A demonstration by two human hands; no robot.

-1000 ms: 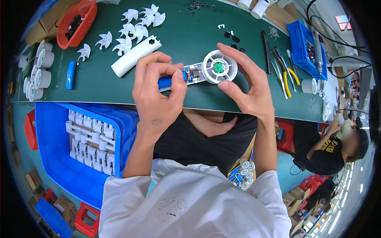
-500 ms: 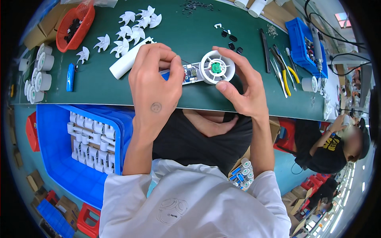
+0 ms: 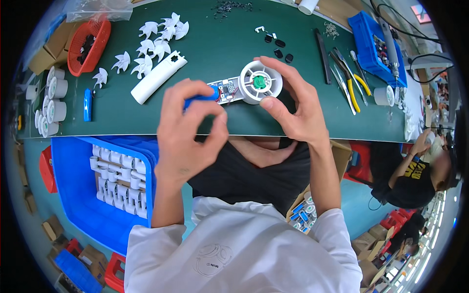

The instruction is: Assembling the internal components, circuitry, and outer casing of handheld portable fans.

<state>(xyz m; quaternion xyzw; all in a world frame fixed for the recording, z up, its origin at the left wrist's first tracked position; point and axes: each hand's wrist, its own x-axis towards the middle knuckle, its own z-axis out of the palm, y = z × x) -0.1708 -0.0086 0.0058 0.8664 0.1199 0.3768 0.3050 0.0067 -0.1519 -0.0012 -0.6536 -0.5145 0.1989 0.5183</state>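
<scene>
From the head view, here's the change: the left hand (image 3: 188, 134) has lifted out of its tight pinch over the wiring and dropped back toward the person, its fingers opening out. That leaves the little circuit board (image 3: 227, 90) in plain sight, with more of the blue battery (image 3: 202, 97) showing beside it. The left index finger reaches up along the battery, well apart from the thumb; whether it presses on it I can't tell, and whether thumb and next finger meet is just as unclear (the hand is a touch blurred).

The right hand, meanwhile, hasn't let go: thumb below and fingers above, clamped on the rim of the white round housing (image 3: 259, 82) with its green centre. The whole unit sits above the near part of the green tabletop (image 3: 215, 61), housing to the right, battery to the left, board between.

What does that mean for the work? To my eye, a break or change of grip at the battery end, with the right hand doing the steadying. The insides remain exposed, and the long white casing (image 3: 159, 78) lies apart, just up and left, near the fan blades (image 3: 142, 65).
</scene>
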